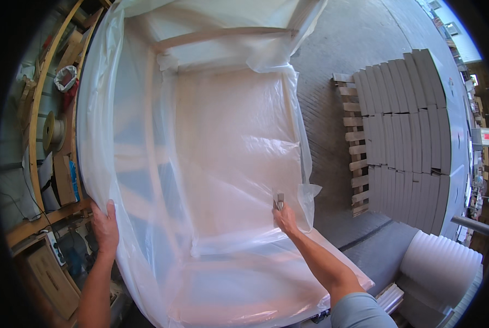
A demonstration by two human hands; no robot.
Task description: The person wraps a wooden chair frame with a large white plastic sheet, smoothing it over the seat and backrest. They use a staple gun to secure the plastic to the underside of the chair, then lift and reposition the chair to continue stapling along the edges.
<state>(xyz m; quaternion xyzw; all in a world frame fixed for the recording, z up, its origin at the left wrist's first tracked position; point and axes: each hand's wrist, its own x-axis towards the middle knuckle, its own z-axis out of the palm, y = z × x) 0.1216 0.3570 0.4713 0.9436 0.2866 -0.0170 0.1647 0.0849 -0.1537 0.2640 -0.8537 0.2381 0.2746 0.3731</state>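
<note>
A large open crate with a wooden frame is lined with translucent plastic sheeting (239,131), which drapes over its sides. At the left side my left hand (105,225) is closed on the sheeting's edge, thumb pointing up and the other fingers partly hidden. My right hand (286,218) reaches over the lower right part of the crate floor. Gripped in it is a small grey metal hand tool (279,200), whose exact kind I cannot make out. The tool's head is close to the plastic, and whether it touches cannot be told.
Right of the crate, stacked grey-white panels (405,120) stand on a wooden pallet (355,150). Nearer lies a roll of white foam (438,265). On the left, a wooden shelf frame (35,126) holds a spool (53,131) and cardboard pieces; a cardboard box (52,279) lies below.
</note>
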